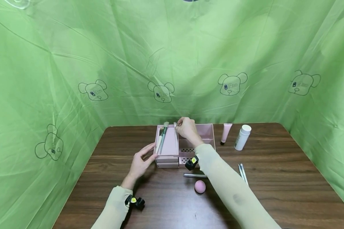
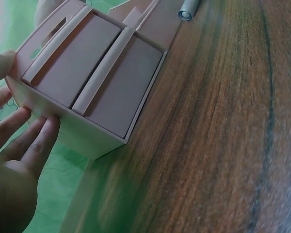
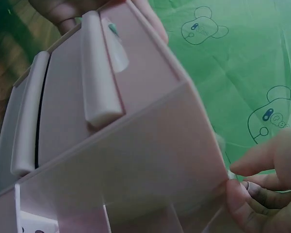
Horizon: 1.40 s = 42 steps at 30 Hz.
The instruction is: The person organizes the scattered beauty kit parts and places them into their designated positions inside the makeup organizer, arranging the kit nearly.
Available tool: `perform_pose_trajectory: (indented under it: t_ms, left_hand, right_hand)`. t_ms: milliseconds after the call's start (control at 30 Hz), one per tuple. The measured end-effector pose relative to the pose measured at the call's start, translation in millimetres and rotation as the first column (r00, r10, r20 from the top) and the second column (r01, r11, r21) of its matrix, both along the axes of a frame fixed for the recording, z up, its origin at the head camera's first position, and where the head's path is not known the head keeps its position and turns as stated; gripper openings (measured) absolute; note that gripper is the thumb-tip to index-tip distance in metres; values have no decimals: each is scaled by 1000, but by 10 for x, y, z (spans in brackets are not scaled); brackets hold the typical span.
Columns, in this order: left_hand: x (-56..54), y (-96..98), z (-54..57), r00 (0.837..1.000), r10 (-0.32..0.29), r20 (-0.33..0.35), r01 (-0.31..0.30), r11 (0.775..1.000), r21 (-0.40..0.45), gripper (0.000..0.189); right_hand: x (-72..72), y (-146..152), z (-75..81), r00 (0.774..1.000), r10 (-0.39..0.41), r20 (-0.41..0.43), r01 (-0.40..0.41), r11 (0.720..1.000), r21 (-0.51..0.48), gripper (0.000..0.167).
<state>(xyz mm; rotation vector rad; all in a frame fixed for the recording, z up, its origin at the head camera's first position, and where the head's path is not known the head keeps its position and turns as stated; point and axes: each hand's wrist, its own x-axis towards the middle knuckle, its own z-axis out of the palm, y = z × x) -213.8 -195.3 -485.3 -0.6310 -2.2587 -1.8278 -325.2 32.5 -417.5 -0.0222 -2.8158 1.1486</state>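
A pink desktop organizer with two drawers stands at the back middle of the table. Against its left side my left hand rests, fingers fairly straight and touching the wall, as the left wrist view shows. At the top tray's right edge, my right hand pinches a pale makeup brush. Its handle runs down along the tray; in the right wrist view the fingers hide most of it. Two more makeup brushes, one green and one white-handled, lean in the tray's left part.
Right of the organizer are a pink tube and a white bottle. In front lie a grey cylindrical stick and a pink ball-shaped sponge. Thin pale sticks lie farther right, partly behind my sleeve. A green curtain hangs behind.
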Motion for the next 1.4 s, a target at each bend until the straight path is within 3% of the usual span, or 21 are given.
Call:
perform_pose_trajectory:
  t_ms: [600, 1100, 1400]
  left_hand:
    - [10, 11, 5, 999, -2, 36, 1, 1000, 20, 46]
    - [7, 3, -13, 999, 0, 45, -1, 1000, 19, 46]
    - [0, 5, -18, 999, -5, 41, 3, 999, 38, 46]
  right_hand:
    - [57, 35, 56, 998, 16, 60, -13, 998, -59, 15]
    - [255, 294, 102, 995, 81, -57, -83, 996, -23, 26]
    - [361, 503, 194, 988, 110, -108, -114, 993, -30, 22]
